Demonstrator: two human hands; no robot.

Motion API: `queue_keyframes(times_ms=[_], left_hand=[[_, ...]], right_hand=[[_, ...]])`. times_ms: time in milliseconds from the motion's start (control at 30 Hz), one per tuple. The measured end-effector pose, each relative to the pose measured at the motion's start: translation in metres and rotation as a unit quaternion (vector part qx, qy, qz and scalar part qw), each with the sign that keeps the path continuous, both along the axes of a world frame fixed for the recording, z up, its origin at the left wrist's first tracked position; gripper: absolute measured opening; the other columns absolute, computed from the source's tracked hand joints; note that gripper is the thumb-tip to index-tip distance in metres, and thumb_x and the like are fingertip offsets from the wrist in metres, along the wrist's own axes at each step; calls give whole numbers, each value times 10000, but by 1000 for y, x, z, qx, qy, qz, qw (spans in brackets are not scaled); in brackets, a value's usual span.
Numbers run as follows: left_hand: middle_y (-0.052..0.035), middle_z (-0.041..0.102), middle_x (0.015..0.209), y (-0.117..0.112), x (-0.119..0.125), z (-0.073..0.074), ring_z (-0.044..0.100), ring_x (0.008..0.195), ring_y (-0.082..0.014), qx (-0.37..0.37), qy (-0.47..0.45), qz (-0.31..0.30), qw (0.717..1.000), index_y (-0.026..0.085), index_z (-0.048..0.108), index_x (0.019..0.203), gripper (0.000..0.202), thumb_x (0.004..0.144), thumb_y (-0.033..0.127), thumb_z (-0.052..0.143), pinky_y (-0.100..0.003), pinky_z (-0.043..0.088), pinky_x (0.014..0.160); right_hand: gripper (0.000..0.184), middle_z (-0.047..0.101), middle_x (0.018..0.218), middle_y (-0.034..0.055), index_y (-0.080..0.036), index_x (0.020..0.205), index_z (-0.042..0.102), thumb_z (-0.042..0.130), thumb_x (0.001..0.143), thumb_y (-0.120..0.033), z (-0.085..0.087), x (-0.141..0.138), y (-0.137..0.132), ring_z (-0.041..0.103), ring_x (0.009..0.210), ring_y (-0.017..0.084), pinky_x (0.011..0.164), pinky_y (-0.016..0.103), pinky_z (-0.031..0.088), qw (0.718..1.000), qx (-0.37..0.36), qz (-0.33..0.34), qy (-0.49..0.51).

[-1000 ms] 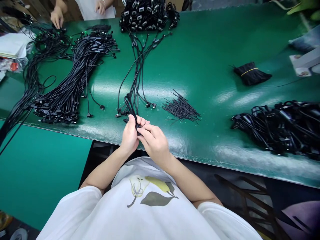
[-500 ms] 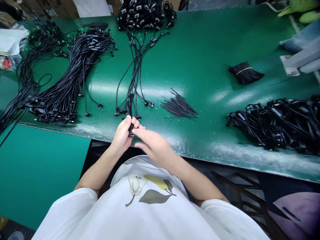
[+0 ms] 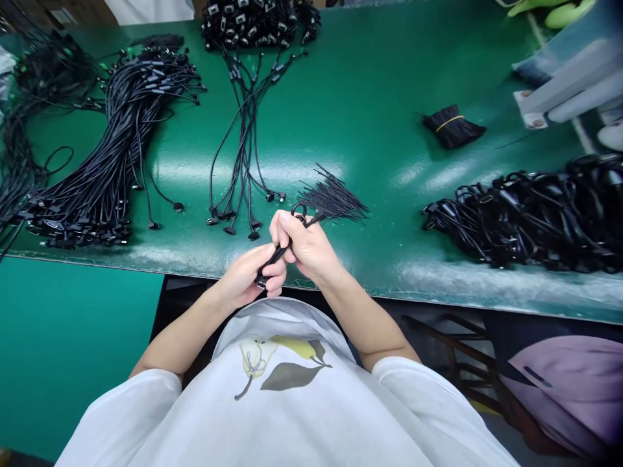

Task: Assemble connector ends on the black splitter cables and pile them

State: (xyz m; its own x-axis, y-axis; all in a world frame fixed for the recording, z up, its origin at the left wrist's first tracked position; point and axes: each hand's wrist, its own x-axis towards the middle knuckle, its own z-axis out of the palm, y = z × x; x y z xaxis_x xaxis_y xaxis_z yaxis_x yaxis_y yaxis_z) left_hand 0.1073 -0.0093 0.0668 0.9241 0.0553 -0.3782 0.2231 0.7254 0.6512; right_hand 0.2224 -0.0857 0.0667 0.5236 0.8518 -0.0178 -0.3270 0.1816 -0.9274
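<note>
My left hand (image 3: 253, 275) is closed round the near end of a folded black cable (image 3: 281, 250), close to my chest. My right hand (image 3: 306, 243) is closed on the same cable's far end, where a small loop (image 3: 298, 209) sticks out past the fingers. Both hands hover over the near edge of the green table (image 3: 370, 97). A loose pile of thin black ties (image 3: 333, 200) lies on the table just beyond my right hand. Several straight black cables with connectors (image 3: 243, 143) lie just left of the hands.
A thick bundle of black cables (image 3: 107, 168) lies at the left. A heap of coiled cables (image 3: 530, 214) sits at the right. A banded bunch of ties (image 3: 452, 128) lies at the back right. More connectors (image 3: 253, 23) are piled at the far edge.
The cable bundle has tipped from upright to slanting right. My right hand has taken hold of its far end, and my left hand has dropped nearer my chest. The other person's hands have left view.
</note>
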Motion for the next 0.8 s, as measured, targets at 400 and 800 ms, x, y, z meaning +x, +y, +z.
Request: queue_keyframes(times_ms=[400,800], left_hand=[[67,389,562,-1,21,-30,362,479,-44,60,68,86,992,114,622,759,304,758,382,764,-197,439,526],[77,395,566,-13,41,-31,357,462,-48,63,82,91,990,137,623,948,328,762,367,764,-194,383,487]], right_hand=[[207,612,826,4,-188,860,614,598,845,-394,-53,78,-65,539,719,129,678,253,436,950,-168,-59,-255],[99,584,858,63,-180,820,592,535,888,-222,-88,159,-94,519,789,185,754,312,400,747,-360,-182,-528]])
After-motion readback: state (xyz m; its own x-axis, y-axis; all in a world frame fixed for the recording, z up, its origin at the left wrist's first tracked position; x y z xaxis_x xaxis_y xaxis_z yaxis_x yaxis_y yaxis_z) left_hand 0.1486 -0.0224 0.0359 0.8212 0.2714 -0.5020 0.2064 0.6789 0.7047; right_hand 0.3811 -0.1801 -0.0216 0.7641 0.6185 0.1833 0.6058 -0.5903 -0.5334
